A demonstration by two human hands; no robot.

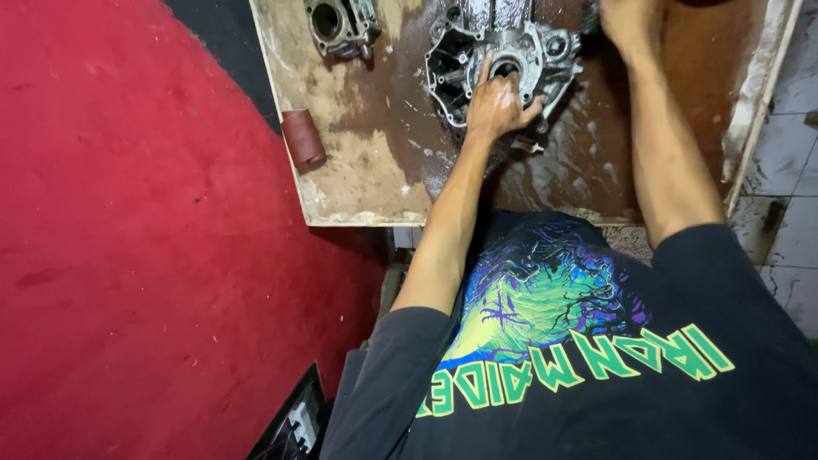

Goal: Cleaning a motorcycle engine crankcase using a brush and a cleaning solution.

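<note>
A big red surface (128, 238) fills the left half of the view, matte and scuffed. Next to it, at the bottom, comes the person's black shirt (724, 375) with a blue, green and purple print and green lettering on the chest. Above the shirt lies a wet wooden board (358, 145) serving as the desk, brown and pale, smeared with dirty water and foam, its near edge just above the shirt. To the right of the board is a strip of grey floor tiles (788, 213).

On the board, at the top middle, sits a grey metal engine case (464, 68), wet and soapy, with round bores and open cavities; its far end runs out of the picture. The left hand (498, 102) rests on the near side of this case, fingers bent and pressed to the rim of a round hole, thumb spread out to the right; it grips nothing loose that can be seen. The right hand (630, 25) reaches to the upper right end of the case, and it is cut off by the top edge, so how far it is open cannot be told.

A smaller engine part (341, 25) stands at the top left of the board, well apart from the hands. Smallest, a roll of dark red sandpaper (302, 138) lies at the board's left edge.
</note>
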